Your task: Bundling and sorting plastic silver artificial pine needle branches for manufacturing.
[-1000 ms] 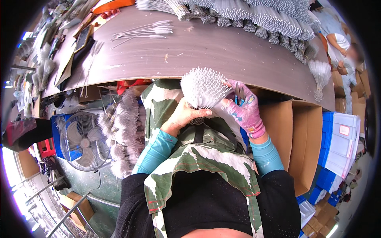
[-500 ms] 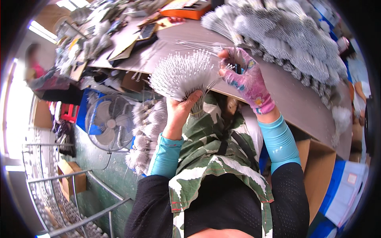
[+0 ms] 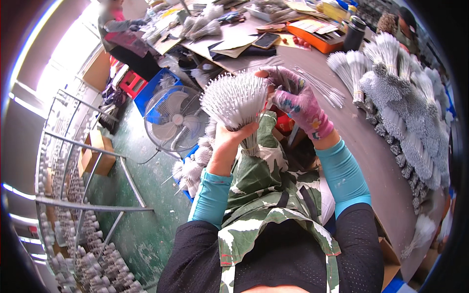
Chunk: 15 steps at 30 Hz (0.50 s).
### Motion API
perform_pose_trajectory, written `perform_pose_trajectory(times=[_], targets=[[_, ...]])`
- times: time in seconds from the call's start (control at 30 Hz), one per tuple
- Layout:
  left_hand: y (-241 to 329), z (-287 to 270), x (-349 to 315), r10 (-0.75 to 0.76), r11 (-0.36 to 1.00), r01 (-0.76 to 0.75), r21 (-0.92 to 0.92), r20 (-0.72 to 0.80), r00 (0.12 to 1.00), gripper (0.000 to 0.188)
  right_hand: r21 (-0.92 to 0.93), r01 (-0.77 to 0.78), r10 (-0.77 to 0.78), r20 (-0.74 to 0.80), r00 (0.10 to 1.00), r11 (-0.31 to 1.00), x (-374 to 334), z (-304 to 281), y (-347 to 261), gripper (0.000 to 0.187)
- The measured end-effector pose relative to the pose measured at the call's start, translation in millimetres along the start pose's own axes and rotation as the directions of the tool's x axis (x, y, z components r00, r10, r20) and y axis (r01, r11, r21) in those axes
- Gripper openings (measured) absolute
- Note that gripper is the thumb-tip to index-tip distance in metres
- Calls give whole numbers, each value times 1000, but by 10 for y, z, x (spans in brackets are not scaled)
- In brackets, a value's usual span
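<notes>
My bare left hand [image 3: 237,139] is closed around a thick bundle of thin wire stems [image 3: 234,97]. Their white, beaded tips fan out at the top, and the grey stalks come together below my fist. My right hand [image 3: 295,100], in a pink flowered glove with bare fingertips, is curled against the bundle's right side. Its thumb and fingers are bent together, and what they pinch is too small to make out. Loose stems [image 3: 322,88] like those in the bundle lie on the brown table just beyond my right hand.
Large stacks of grey-white bundles [image 3: 405,112] cover the table's right side. A phone [image 3: 266,40], an orange tray [image 3: 315,39] and a black bottle [image 3: 354,33] sit farther back. On my left are a fan [image 3: 177,119], a metal rack [image 3: 93,202] and a cardboard box [image 3: 97,151]. A person [image 3: 127,36] stands at far left.
The whole view has swung, showing more of the left side and the table's far end. My right hand has come in closer to the bundle, which my left hand still holds.
</notes>
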State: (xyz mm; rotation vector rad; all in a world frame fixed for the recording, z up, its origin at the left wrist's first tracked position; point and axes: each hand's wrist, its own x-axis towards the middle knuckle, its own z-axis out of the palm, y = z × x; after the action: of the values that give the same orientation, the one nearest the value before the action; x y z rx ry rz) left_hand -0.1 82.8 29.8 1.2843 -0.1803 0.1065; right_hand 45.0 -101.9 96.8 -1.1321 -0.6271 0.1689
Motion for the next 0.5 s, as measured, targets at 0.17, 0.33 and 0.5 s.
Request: perform_pose_trajectory(times=[0.17, 0.33, 0.5], targets=[[141, -139, -176, -61, 986, 64, -152, 26, 998, 59, -51, -26, 21, -96, 995, 998, 45, 203, 61, 25], [89, -263, -194, -10, 989, 0, -145, -68, 998, 54, -92, 5, -13, -89, 996, 996, 91, 193, 147, 22], [-73, -263, -196, 88, 993, -100, -62, -168, 982, 50, -124, 26, -35, -71, 997, 992, 92, 160, 220, 29]])
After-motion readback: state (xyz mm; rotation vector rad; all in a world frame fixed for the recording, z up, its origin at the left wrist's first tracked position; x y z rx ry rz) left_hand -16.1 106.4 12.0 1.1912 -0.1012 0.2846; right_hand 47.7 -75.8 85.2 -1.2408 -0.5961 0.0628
